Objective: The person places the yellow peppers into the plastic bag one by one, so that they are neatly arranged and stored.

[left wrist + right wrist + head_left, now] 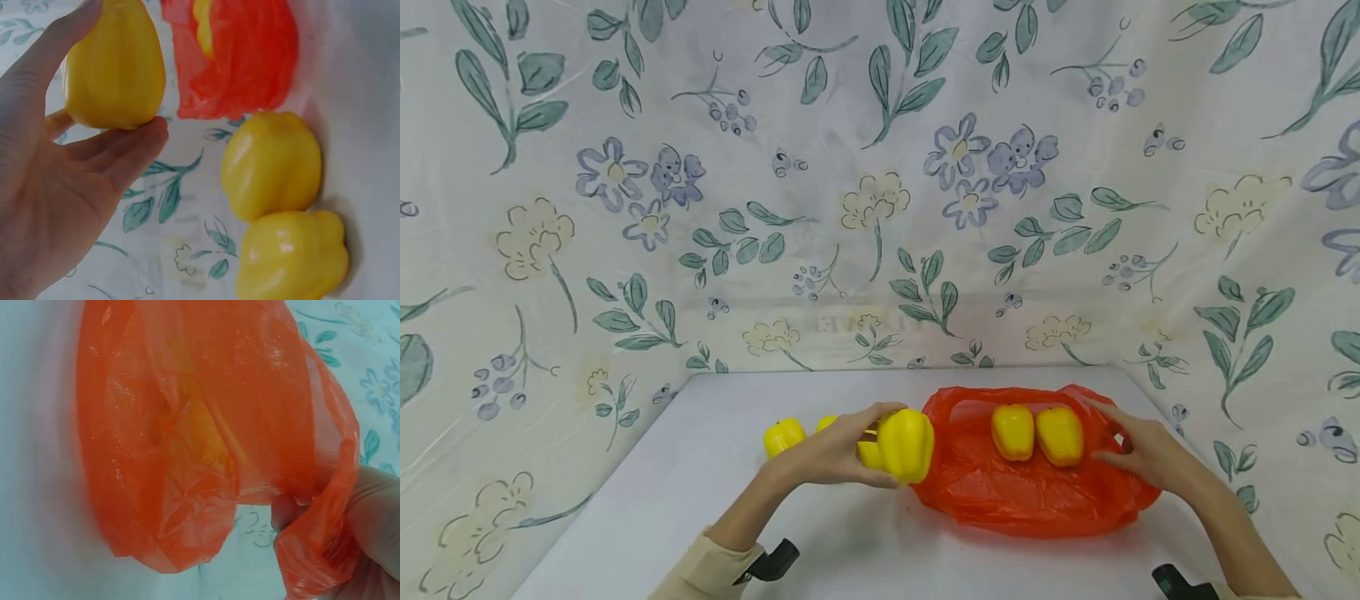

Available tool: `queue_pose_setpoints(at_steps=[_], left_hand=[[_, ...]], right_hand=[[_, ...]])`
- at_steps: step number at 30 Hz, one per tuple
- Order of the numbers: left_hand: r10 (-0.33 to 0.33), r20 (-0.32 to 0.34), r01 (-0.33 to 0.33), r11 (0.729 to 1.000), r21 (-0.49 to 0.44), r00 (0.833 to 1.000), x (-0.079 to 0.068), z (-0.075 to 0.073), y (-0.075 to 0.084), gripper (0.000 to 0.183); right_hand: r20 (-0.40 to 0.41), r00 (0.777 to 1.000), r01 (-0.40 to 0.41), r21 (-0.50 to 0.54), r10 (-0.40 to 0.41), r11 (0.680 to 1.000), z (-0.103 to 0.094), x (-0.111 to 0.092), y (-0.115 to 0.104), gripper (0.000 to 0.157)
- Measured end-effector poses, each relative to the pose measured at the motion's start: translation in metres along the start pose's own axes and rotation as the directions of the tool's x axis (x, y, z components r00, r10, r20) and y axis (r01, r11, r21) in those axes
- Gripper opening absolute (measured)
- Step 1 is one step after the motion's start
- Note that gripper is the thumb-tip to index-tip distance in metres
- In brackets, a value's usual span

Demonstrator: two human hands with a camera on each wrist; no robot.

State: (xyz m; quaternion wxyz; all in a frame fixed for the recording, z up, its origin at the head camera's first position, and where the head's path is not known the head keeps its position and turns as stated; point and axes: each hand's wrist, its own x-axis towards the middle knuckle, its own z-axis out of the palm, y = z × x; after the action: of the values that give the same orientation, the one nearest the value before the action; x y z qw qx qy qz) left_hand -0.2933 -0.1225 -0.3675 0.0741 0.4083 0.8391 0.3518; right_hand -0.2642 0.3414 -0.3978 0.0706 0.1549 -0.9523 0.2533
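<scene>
My left hand (842, 450) grips a yellow bell pepper (906, 446) between thumb and fingers, raised beside the left edge of a red plastic bag (1030, 500). The bag lies on the table with its mouth spread. Two yellow bell peppers rest in it, a left one (1012, 432) and a right one (1060, 436). At the bag's right side, my right hand (1146, 450) holds its edge; in the right wrist view the thumb and fingers pinch a gathered loop of the red plastic (319, 550). The left wrist view shows the held pepper (115, 65) upright above the fingers.
More yellow bell peppers stand on the white table (700, 500) behind my left hand, including one at the far left (784, 437). Two of them, an upper pepper (272, 165) and a lower pepper (294, 256), sit side by side. Floral cloth (880, 250) hangs around the table.
</scene>
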Motion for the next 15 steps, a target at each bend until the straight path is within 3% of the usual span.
queue_pose_setpoints(at_steps=[7, 15], left_hand=[[0.048, 0.001, -0.048, 0.999, -0.002, 0.999, 0.036, 0.001, 0.003, 0.085], [0.103, 0.018, -0.103, 0.993, 0.049, 0.995, 0.074, 0.012, 0.004, 0.087]], right_hand=[[0.041, 0.999, -0.020, 0.027, 0.019, 0.999, 0.000, -0.002, 0.001, 0.077], [0.064, 0.997, -0.037, 0.054, 0.033, 0.998, 0.000, -0.003, 0.002, 0.078]])
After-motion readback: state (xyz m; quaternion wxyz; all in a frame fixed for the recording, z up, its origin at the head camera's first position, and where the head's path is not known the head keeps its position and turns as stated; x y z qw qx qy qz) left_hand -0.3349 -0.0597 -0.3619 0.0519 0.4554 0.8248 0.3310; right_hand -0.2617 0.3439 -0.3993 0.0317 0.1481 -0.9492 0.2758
